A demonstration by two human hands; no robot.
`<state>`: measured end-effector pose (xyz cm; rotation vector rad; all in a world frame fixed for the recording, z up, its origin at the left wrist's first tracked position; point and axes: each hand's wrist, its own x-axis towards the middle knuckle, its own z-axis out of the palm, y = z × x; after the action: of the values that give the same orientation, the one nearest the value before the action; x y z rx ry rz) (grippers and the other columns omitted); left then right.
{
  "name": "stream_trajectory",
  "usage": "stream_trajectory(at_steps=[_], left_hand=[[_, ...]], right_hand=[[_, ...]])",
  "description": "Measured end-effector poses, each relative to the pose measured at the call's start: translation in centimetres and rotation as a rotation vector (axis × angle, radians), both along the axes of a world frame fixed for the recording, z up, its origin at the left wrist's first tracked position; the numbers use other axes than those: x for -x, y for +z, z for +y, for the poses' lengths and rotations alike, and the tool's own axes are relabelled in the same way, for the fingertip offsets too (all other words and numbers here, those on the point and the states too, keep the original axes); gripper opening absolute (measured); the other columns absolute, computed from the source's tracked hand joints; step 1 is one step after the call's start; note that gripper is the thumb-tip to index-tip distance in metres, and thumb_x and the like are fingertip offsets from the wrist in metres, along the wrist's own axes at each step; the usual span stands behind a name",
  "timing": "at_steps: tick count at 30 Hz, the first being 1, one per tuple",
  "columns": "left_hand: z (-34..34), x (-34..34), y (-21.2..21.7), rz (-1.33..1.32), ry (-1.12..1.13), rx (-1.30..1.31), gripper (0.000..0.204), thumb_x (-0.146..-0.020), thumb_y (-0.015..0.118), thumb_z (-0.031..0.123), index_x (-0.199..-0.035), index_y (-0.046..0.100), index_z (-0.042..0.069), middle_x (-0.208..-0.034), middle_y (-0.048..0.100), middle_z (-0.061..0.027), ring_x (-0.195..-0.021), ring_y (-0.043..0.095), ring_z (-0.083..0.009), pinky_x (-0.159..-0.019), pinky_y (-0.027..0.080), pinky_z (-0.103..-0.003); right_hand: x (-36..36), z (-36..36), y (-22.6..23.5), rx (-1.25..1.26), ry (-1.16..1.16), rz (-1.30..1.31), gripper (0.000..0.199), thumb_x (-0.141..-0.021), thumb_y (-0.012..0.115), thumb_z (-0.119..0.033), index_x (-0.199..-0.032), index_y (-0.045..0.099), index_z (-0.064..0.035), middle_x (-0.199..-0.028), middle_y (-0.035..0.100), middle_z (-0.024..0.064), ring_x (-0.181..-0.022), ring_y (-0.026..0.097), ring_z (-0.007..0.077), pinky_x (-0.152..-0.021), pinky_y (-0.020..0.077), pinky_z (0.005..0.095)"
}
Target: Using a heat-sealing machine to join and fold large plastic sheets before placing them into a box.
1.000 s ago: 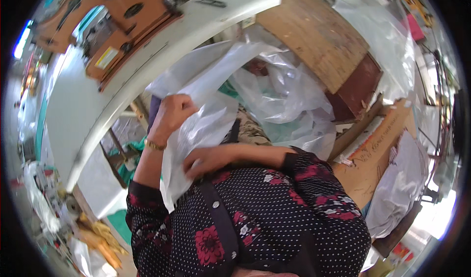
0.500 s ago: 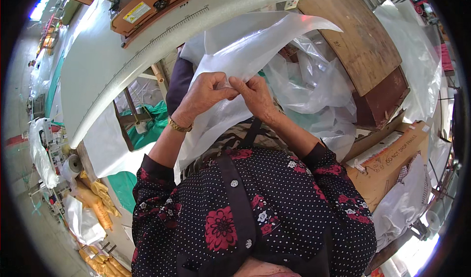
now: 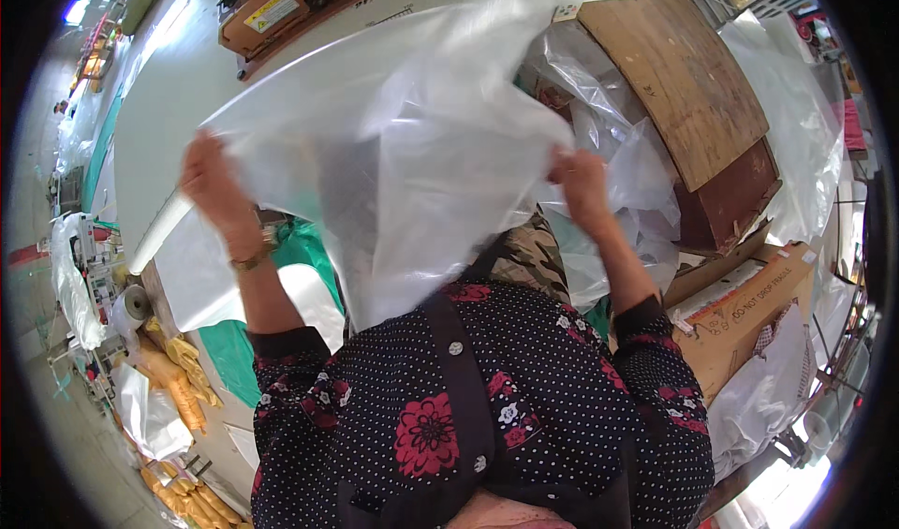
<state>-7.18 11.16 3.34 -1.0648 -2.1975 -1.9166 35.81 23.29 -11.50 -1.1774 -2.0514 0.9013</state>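
Note:
A translucent plastic sheet (image 3: 412,145) is stretched between my two hands, over my lap and the near edge of the pale worktable (image 3: 154,126). At its left end, my left hand (image 3: 217,187) is closed on the edge, a little blurred, with a gold-coloured watch on the wrist. The opposite edge is pinched by my right hand (image 3: 582,184), near the loose crumpled plastic (image 3: 609,136). The sheet's lower part hangs down against my patterned shirt. Motion smears the sheet's middle, and it hides part of the table edge.
A brown machine (image 3: 276,9) stands at the table's far side. To the right are a wooden board (image 3: 679,70) on a dark red box (image 3: 735,197) and an open cardboard carton (image 3: 749,295). Green cloth (image 3: 229,360) lies lower left, near yellow bundles (image 3: 192,370).
My hands were close together at the middle, fingers meeting at the sheet. They have moved apart to left and right, and the sheet is spread out between them.

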Motion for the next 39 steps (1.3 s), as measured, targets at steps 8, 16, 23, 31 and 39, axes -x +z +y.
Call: stream_trajectory(at_steps=[8,16,23,31,39], left_hand=[[-9.2,9.3,2.2,-0.429,0.348,-0.407,0.033,-0.095,0.055,0.028,-0.103,0.063,-0.004,-0.100,0.065,-0.0132,-0.085,0.062,-0.0206,-0.077,0.052,-0.034],[-10.6,7.7,-0.5,-0.773,-0.098,-0.722,0.046,-0.095,0.052,0.037,-0.120,0.056,-0.002,-0.116,0.060,-0.0181,-0.103,0.060,-0.0267,-0.087,0.050,-0.039],[-8.1,1.0,-4.7,-0.124,-0.155,-0.391,0.058,-0.096,0.048,0.044,-0.134,0.047,0.000,-0.128,0.056,-0.0203,-0.117,0.056,-0.0318,-0.096,0.048,-0.041],[-22.4,23.3,-5.3,-0.790,-0.121,-0.757,0.053,-0.095,0.050,0.029,-0.137,0.043,-0.002,-0.125,0.058,-0.0172,-0.104,0.062,-0.0295,-0.089,0.053,-0.040],[-16.4,14.9,-0.1,-0.310,0.244,-0.524,0.057,-0.097,0.045,0.035,-0.137,0.041,-0.006,-0.131,0.055,-0.0183,-0.115,0.056,-0.0308,-0.099,0.046,-0.041]], right_hand=[[-36.6,7.7,-10.2,-0.015,-0.726,-0.785,0.042,-0.086,0.055,-0.039,-0.095,0.071,-0.0021,-0.093,0.070,0.0178,-0.088,0.068,0.0348,-0.073,0.0515,0.0453],[-39.3,9.5,-9.8,0.132,-1.222,0.529,0.044,-0.088,0.057,-0.040,-0.105,0.070,-0.0022,-0.100,0.070,0.0125,-0.085,0.065,0.0293,-0.079,0.0518,0.0414],[-19.5,13.6,-5.6,-0.075,-0.797,0.406,0.041,-0.090,0.054,-0.035,-0.110,0.067,-0.0015,-0.107,0.067,0.0131,-0.092,0.064,0.0280,-0.080,0.0516,0.0393],[-31.4,13.8,0.7,-0.240,-0.954,-0.240,0.039,-0.093,0.051,-0.029,-0.116,0.063,-0.0007,-0.114,0.064,0.0138,-0.099,0.063,0.0266,-0.082,0.0513,0.0370],[-38.5,11.4,-1.8,-0.157,-1.252,0.547,0.038,-0.095,0.047,-0.023,-0.122,0.060,0.0001,-0.121,0.062,0.0145,-0.107,0.062,0.0252,-0.084,0.0510,0.0346]])
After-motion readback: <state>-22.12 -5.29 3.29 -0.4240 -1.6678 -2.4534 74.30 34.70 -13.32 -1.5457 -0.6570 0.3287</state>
